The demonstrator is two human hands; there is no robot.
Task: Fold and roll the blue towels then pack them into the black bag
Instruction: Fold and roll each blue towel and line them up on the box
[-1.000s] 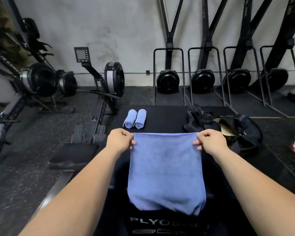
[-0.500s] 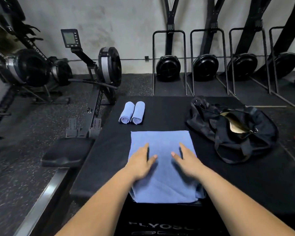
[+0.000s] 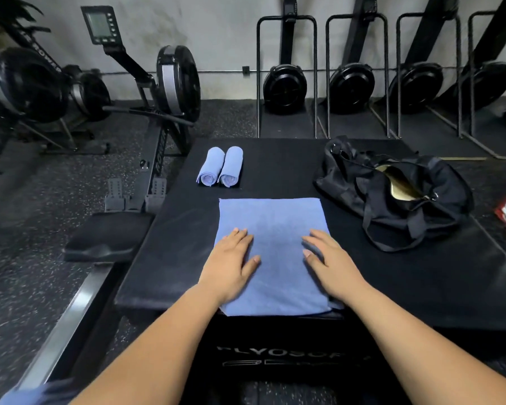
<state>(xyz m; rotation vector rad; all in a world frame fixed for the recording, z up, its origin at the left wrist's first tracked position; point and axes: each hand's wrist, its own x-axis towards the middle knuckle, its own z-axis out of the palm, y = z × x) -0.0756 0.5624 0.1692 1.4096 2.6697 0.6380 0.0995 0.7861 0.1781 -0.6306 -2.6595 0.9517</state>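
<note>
- Blue towel [image 3: 270, 229] lies flat on the black padded box [image 3: 181, 229], squarely in front of you and under both hands. Its near edge sits at the box's front edge and its far edge points toward the wall.
- Your left hand [image 3: 231, 264] rests palm down on the towel's left half, fingers straight and close together. Your right hand [image 3: 330, 267] does the same on the right half, fingers a little spread. Neither grips anything, and a bare strip of cloth runs between them.
- The towel looks somewhat longer away from you than across, though the wide lens makes that hard to judge. A lower layer peeks out at the near right corner, so it reads as already folded.
- That sets the coming move, as I judge it. Another fold would carry one side edge over the other, and each hand is equally near its own edge. A roll would start at the near edge and travel away from you.
- Two rolled towels [image 3: 219, 168] lie touching side by side beyond the flat one and to its left. Their axes run away from you, and they are nearer your left hand.
- The black bag [image 3: 392, 194] sits on the box to the far right, its mouth open with a tan lining showing. It is apart from the towel and nearer your right hand, so packing should fall to that side.
- A blurred blue cloth [image 3: 21, 396] shows at the bottom left corner; you cannot tell what it is.
</note>
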